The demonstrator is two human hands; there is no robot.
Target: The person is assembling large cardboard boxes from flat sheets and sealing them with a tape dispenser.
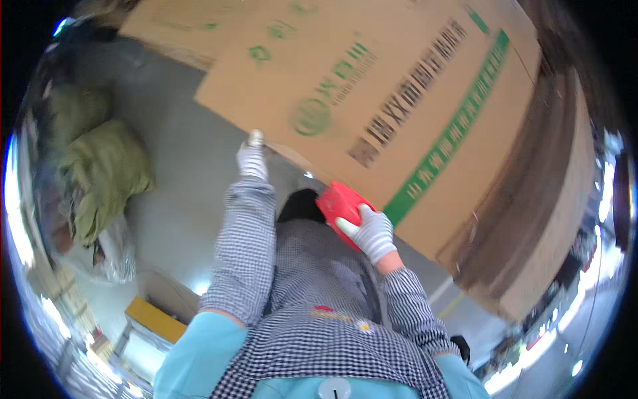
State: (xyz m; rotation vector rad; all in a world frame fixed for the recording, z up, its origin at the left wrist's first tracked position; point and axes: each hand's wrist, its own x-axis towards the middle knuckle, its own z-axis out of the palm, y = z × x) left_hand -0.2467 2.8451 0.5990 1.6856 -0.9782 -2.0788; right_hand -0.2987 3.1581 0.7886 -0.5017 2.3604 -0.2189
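Observation:
A large flat brown cardboard carton, printed in green and black, lies in front of me. At its near left edge is my left hand in a white-and-grey striped glove, its thumb on top and its other fingers hidden beneath. My right hand, gloved the same way, is closed round a red, box-shaped object. That object is close to the carton's near edge; I cannot make out its exact kind. Checked sleeves cover both my forearms.
Brown stacked cardboard edges run down the right side. Another carton panel is at the far left. Green sacks and clear plastic wrap sit on the grey floor to the left. A yellow-topped stand is at lower left.

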